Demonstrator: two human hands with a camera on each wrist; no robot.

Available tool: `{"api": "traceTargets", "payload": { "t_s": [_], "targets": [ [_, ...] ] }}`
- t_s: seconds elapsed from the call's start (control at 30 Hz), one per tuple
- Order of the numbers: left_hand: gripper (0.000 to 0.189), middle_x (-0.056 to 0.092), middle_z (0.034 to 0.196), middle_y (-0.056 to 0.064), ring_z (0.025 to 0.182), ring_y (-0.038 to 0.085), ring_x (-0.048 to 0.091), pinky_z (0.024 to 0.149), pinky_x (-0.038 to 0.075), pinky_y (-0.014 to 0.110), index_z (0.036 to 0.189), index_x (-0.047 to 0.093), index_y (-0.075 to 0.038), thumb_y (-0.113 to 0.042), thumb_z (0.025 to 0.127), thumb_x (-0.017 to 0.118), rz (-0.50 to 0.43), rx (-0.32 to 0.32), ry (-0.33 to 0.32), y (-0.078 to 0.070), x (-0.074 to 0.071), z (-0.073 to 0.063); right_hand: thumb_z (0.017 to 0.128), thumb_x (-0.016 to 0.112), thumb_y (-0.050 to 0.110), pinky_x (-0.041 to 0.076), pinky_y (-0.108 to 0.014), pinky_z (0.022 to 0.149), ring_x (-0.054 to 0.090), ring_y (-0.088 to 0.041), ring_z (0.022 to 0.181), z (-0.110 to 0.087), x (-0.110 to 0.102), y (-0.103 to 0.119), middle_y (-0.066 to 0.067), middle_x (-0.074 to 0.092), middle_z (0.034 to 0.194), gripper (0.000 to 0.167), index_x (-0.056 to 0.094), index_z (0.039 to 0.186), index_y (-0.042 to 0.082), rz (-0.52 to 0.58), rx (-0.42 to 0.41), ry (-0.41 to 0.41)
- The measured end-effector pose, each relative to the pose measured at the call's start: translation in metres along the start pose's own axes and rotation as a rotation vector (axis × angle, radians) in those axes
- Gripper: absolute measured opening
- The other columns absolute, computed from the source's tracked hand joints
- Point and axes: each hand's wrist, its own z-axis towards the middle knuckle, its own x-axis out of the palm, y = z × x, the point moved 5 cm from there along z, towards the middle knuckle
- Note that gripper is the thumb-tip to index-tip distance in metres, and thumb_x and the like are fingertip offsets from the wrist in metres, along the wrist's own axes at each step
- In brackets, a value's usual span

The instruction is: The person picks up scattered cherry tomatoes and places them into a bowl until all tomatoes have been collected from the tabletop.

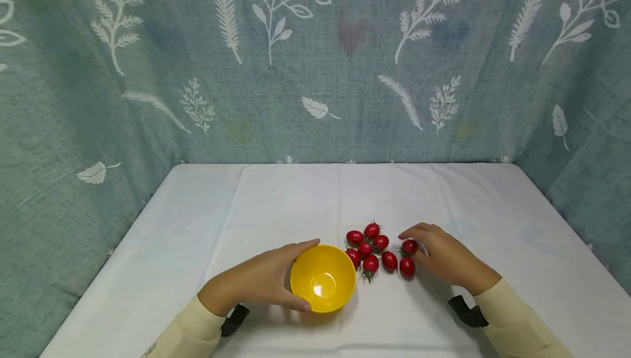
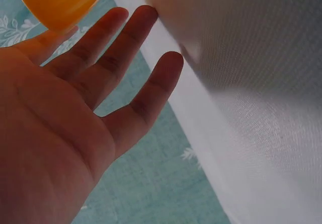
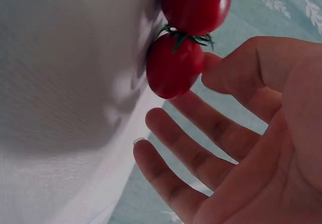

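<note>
My left hand (image 1: 266,277) spans the near-left side of a smooth yellow bowl (image 1: 322,278), thumb at the front rim and index finger at the back. In the left wrist view the other fingers (image 2: 121,58) are spread out below the bowl (image 2: 60,2). On the right, my right hand (image 1: 446,254) reaches around a red cherry tomato (image 1: 409,247) with a green calyx. Its thumb is against or very close to that tomato (image 3: 174,65) in the right wrist view; the other fingers are loosely extended. Another cherry tomato (image 1: 407,267) lies just in front.
Several more cherry tomatoes (image 1: 370,264) cluster between the bowl and my right hand, the leftmost partly behind the bowl's rim. Everything stands on a white cloth-covered table (image 1: 276,205). A leaf-patterned green curtain (image 1: 355,84) encloses the back and sides.
</note>
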Motion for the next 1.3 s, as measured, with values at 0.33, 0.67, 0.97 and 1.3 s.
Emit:
{"api": "traceTargets", "payload": {
  "t_s": [0.33, 0.67, 0.97, 1.3],
  "targets": [
    [0.118, 0.050, 0.149, -0.011, 0.131, 0.013, 0.053, 0.109, 0.045, 0.047, 0.159, 0.027, -0.027, -0.066, 0.064, 0.085, 0.061, -0.010, -0.001, -0.0021, 0.0018, 0.0005, 0.088, 0.068, -0.001, 0.055, -0.046, 0.092, 0.066, -0.028, 0.109, 0.0039, 0.0044, -0.0050, -0.003, 0.071, 0.109, 0.029, 0.070, 0.117, 0.004, -0.053, -0.056, -0.001],
    [0.117, 0.051, 0.147, -0.011, 0.129, 0.013, 0.054, 0.108, 0.046, 0.046, 0.158, 0.026, -0.028, -0.067, 0.064, 0.084, 0.042, -0.016, -0.005, 0.0019, -0.0003, -0.0009, 0.089, 0.073, 0.005, 0.055, -0.045, 0.091, 0.066, -0.025, 0.106, 0.0064, 0.0054, -0.0033, -0.002, 0.071, 0.107, 0.029, 0.070, 0.117, 0.006, -0.052, -0.038, -0.001],
    [0.116, 0.050, 0.150, -0.004, 0.133, 0.017, 0.052, 0.110, 0.044, 0.049, 0.159, 0.026, -0.026, -0.063, 0.066, 0.085, 0.022, -0.036, -0.009, 0.0024, -0.0013, 0.0004, 0.088, 0.074, 0.005, 0.055, -0.046, 0.091, 0.066, -0.027, 0.106, 0.0046, 0.0058, -0.0046, -0.003, 0.072, 0.109, 0.029, 0.070, 0.117, 0.006, -0.066, -0.057, -0.023],
    [0.115, 0.047, 0.152, -0.005, 0.135, 0.017, 0.050, 0.112, 0.042, 0.049, 0.159, 0.026, -0.027, -0.064, 0.067, 0.085, 0.034, -0.068, -0.031, 0.0044, -0.0021, 0.0003, 0.089, 0.074, 0.008, 0.056, -0.042, 0.085, 0.067, -0.021, 0.100, 0.0051, 0.0039, -0.0050, -0.001, 0.071, 0.106, 0.030, 0.069, 0.118, 0.007, -0.059, -0.017, -0.032]
  ]
}}
